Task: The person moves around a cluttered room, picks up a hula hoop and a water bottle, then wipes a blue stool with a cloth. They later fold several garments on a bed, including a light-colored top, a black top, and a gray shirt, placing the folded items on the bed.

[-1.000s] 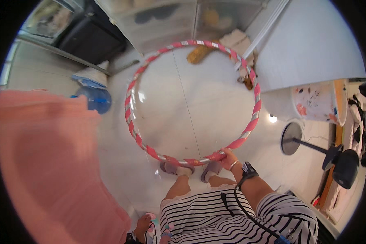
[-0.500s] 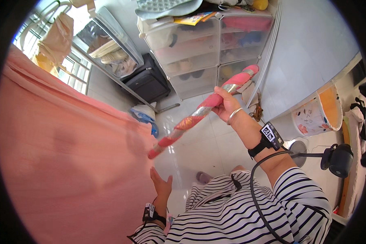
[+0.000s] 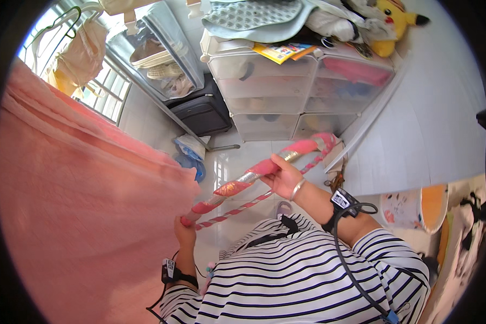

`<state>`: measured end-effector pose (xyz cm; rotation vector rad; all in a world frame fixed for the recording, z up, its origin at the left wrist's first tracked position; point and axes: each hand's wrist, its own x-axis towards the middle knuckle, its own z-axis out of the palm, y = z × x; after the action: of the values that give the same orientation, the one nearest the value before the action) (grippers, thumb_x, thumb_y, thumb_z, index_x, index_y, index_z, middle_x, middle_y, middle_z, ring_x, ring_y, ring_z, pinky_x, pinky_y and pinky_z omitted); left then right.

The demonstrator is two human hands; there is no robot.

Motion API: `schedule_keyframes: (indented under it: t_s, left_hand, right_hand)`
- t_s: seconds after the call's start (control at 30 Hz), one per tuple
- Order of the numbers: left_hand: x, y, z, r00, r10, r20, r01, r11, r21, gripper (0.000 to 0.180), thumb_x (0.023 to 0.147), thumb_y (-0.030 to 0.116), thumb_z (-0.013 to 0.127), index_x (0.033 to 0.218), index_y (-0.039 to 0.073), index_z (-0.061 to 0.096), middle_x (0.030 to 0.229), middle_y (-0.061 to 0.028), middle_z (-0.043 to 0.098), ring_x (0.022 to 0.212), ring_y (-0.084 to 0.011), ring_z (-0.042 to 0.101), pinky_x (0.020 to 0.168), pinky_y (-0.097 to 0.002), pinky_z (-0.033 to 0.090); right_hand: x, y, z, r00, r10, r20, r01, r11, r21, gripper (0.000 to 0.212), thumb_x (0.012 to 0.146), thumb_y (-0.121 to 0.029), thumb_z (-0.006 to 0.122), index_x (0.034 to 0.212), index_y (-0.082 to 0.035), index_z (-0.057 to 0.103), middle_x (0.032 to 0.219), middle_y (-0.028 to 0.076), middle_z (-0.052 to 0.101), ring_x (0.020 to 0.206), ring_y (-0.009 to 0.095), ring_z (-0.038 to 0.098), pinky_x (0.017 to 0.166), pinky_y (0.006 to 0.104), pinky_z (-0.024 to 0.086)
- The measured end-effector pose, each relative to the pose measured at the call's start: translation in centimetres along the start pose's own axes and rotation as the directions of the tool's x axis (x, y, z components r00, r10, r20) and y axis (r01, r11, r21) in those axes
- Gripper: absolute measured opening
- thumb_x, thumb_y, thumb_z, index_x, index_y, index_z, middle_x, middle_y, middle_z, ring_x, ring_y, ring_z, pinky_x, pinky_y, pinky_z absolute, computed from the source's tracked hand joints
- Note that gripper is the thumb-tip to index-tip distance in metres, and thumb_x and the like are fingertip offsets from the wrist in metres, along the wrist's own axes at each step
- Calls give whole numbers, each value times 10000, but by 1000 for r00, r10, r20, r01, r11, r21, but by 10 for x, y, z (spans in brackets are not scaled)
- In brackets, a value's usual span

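A hula hoop [image 3: 232, 188] wrapped in pink and silver bands is in front of me, seen nearly edge-on, with its farther side showing as a thinner strip beneath the near one. My right hand [image 3: 282, 178], with a bangle on its wrist, is closed round the upper band right of the middle. At the hoop's lower left end, my left hand [image 3: 185, 231] is closed on it, its fingers partly hidden. A pink curtain [image 3: 92, 227] fills the left side close to that hand. The hoop's right end is blurred by motion.
Ahead stands a translucent drawer cabinet [image 3: 267, 89] with a grey-blue mat [image 3: 254, 21] and a yellow plush toy [image 3: 390, 27] on top. A black suitcase [image 3: 202, 115] and a blue bag [image 3: 191, 162] lie left of it. A pale panel [image 3: 416, 124] and a laundry basket [image 3: 410, 208] are at right.
My left hand, open and apart from the hoop before, has taken hold of its left end. My right hand and the hoop have come lower, and the hoop's other side now shows.
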<state>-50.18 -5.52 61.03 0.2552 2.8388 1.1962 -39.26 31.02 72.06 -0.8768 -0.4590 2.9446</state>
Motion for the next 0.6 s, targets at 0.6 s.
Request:
schedule_keyframes:
  t_s: [0.6]
  left_hand:
    - [123,230,84,702,587,404,-656,754,44,314,610,123,677,903,122,564,1018,-91,566,1041,-275,494,1011,-531,173]
  right_hand:
    - [-51,-119,-89,971,-15,239,194,-532,-824,388,662,-240,702,966,-52,550,890,149,576,824,331,557,744,403,446]
